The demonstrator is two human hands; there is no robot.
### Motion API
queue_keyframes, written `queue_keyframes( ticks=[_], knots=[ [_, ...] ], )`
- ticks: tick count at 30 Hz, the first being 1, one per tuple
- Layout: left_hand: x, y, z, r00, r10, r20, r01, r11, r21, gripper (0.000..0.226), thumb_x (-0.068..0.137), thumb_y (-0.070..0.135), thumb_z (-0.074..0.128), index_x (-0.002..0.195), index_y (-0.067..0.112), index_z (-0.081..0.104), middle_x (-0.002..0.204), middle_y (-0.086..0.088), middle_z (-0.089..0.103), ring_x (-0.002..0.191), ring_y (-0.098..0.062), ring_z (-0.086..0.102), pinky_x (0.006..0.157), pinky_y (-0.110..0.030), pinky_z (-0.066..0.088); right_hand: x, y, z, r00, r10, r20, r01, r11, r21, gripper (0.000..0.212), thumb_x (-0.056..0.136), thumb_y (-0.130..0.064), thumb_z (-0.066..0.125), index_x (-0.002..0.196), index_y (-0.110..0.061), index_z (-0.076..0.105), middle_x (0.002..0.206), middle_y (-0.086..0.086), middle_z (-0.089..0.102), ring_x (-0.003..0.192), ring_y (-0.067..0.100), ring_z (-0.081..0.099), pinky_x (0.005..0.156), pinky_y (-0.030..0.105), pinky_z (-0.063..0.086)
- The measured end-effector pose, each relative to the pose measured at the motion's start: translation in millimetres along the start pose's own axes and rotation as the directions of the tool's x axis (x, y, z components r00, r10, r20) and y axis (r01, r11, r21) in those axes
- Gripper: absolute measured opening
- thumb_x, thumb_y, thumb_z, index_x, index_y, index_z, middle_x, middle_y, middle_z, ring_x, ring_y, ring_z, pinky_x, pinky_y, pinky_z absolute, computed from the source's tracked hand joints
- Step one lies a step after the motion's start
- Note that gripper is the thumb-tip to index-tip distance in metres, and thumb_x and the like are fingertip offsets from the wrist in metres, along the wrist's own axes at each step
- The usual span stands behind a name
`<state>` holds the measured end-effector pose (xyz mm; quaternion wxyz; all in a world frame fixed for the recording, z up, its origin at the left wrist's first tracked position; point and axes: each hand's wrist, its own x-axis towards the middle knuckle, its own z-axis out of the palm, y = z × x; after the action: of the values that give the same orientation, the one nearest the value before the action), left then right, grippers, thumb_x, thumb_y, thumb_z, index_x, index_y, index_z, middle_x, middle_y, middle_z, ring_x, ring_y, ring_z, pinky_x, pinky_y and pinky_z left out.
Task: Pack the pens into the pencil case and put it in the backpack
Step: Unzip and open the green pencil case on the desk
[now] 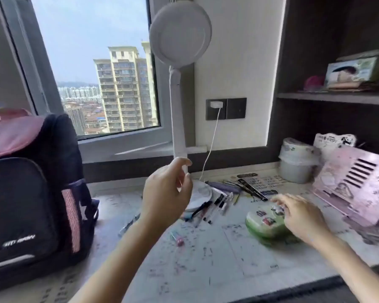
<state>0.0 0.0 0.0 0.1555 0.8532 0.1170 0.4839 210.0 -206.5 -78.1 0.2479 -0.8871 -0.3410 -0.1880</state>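
Left hand [166, 193]: raised, fingers loosely curled in front of the lamp stem [177, 119]; cannot tell if it grips anything. Right hand [300, 217]: blurred, fingers spread flat over the right end of the pencil case [263, 226].

Case: green, lid closed, contents hidden.

Pens [214, 205]: loose on the desk between my hands, long axes roughly parallel, running from near-left to far-right.

Backpack [26, 193]: upright, well left of my left hand.
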Motion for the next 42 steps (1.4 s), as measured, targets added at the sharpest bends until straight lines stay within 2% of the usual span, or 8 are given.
queue_keyframes(
  ticks=[3, 8, 17, 21, 24, 29, 36, 42],
  knots=[
    [-18.4, 1.5, 2.6, 0.998, 0.010, 0.056, -0.012, 0.999, 0.038, 0.026, 0.078, 0.020, 0.048, 0.100, 0.017, 0.060, 0.061, 0.008, 0.056, 0.058, -0.013, 0.049, 0.053, -0.020, 0.034, -17.1, 15.2, 1.6, 0.967, 0.089, 0.240, -0.040, 0.979, -0.200, 0.066, 0.073, 0.007, 0.047, 0.132, -0.025, 0.047, 0.139, -0.001, 0.048, 0.129, 0.023, 0.040, 0.108, 0.035, 0.029],
    [-40.0, -11.8, 23.9, 0.988, 0.009, 0.154, -0.018, 0.998, 0.057, 0.025, 0.083, 0.017, 0.050, 0.106, 0.016, 0.060, 0.066, 0.008, 0.056, 0.064, -0.016, 0.051, 0.061, -0.027, 0.036, -13.7, 25.5, 16.4, 0.880, 0.102, 0.464, 0.133, 0.885, -0.446, 0.086, 0.075, -0.004, 0.054, 0.147, -0.028, 0.012, 0.155, 0.002, 0.019, 0.140, 0.026, 0.021, 0.115, 0.042, 0.016],
    [-55.1, -48.0, 62.5, 0.854, -0.151, 0.498, 0.225, 0.970, -0.091, 0.019, 0.087, 0.020, 0.060, 0.104, 0.027, 0.060, 0.083, 0.013, 0.063, 0.072, 0.000, 0.057, 0.070, -0.026, 0.050, 58.4, 31.8, 41.4, 0.585, 0.107, 0.804, 0.384, 0.836, -0.392, 0.117, 0.061, -0.025, 0.079, 0.147, -0.029, -0.001, 0.157, 0.005, 0.009, 0.143, 0.026, 0.009, 0.115, 0.053, 0.001],
    [-63.4, -55.8, 82.6, 0.722, -0.349, 0.597, 0.610, 0.729, -0.312, 0.018, 0.083, 0.013, 0.065, 0.097, 0.025, 0.064, 0.086, 0.004, 0.067, 0.083, -0.013, 0.064, 0.068, -0.024, 0.052, 53.6, 17.8, 36.4, 0.624, 0.005, 0.782, 0.209, 0.963, -0.173, 0.109, 0.056, -0.052, 0.079, 0.142, -0.029, 0.016, 0.147, 0.002, 0.031, 0.128, 0.021, 0.036, 0.108, 0.040, 0.030],
    [-70.5, -57.6, 99.0, 0.628, -0.402, 0.666, 0.751, 0.536, -0.385, 0.042, 0.070, 0.039, 0.075, 0.108, 0.030, 0.060, 0.104, 0.002, 0.067, 0.101, -0.014, 0.063, 0.087, -0.031, 0.051, 37.6, -20.1, 35.0, 0.734, -0.010, 0.679, -0.096, 0.988, 0.118, 0.092, 0.053, -0.066, 0.073, 0.127, -0.035, 0.029, 0.128, -0.003, 0.046, 0.108, 0.017, 0.052, 0.091, 0.038, 0.046],
    [-74.5, -41.4, 123.1, 0.480, -0.220, 0.849, 0.874, 0.195, -0.444, 0.086, 0.059, 0.059, 0.074, 0.134, 0.042, 0.034, 0.120, -0.002, 0.063, 0.108, -0.017, 0.062, 0.097, -0.049, 0.046, 34.0, -92.0, 42.3, 0.728, 0.099, 0.678, -0.636, 0.467, 0.614, 0.079, 0.068, -0.050, 0.074, 0.126, -0.016, 0.031, 0.102, 0.002, 0.063, 0.086, 0.015, 0.065, 0.061, 0.027, 0.051],
    [-65.4, -55.4, 102.7, 0.491, -0.333, 0.805, 0.847, -0.031, -0.530, 0.076, 0.065, 0.035, 0.076, 0.130, 0.012, 0.044, 0.121, -0.027, 0.057, 0.105, -0.040, 0.061, 0.090, -0.053, 0.050, 16.1, -123.5, 58.4, 0.748, -0.059, 0.661, -0.598, 0.372, 0.710, 0.045, 0.090, -0.057, 0.036, 0.111, -0.026, 0.060, 0.104, -0.002, 0.068, 0.098, 0.014, 0.063, 0.087, 0.029, 0.050],
    [-57.3, -67.8, 88.6, 0.440, -0.512, 0.738, 0.709, -0.307, -0.635, 0.040, 0.078, 0.039, 0.063, 0.101, 0.007, 0.057, 0.079, -0.010, 0.065, 0.071, -0.022, 0.066, 0.070, -0.036, 0.055, -33.5, -112.2, 67.3, 0.689, -0.084, 0.720, -0.676, 0.284, 0.680, 0.042, 0.091, -0.049, 0.046, 0.120, -0.024, 0.060, 0.117, 0.003, 0.065, 0.101, 0.023, 0.064, 0.082, 0.041, 0.056]
  ],
)
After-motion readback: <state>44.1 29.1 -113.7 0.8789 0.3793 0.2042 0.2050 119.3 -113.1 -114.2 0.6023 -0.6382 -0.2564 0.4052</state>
